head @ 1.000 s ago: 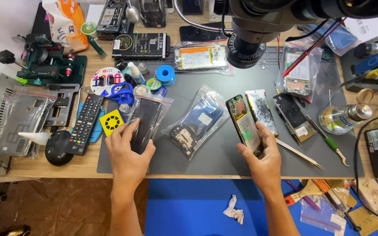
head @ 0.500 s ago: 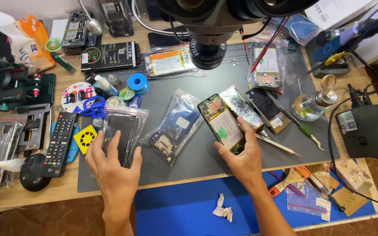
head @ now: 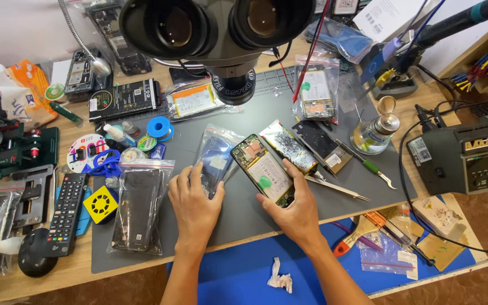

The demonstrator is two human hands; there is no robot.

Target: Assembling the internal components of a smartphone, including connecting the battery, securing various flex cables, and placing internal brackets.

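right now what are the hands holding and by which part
The right hand grips the opened phone at its lower end. The left hand rests on the lower end of a clear bag holding a blue part; a firm grip cannot be told.

Phone repair workshop, microscope (head: 221,34) overhead; soldering station (head: 461,158), tweezers (head: 334,189)

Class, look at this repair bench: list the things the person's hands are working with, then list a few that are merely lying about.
In hand:
- opened phone, held by the right hand
- bagged blue part, under the left hand

Lying about:
- remote control
- tweezers
- blue scissors
- solder spool
- soldering station
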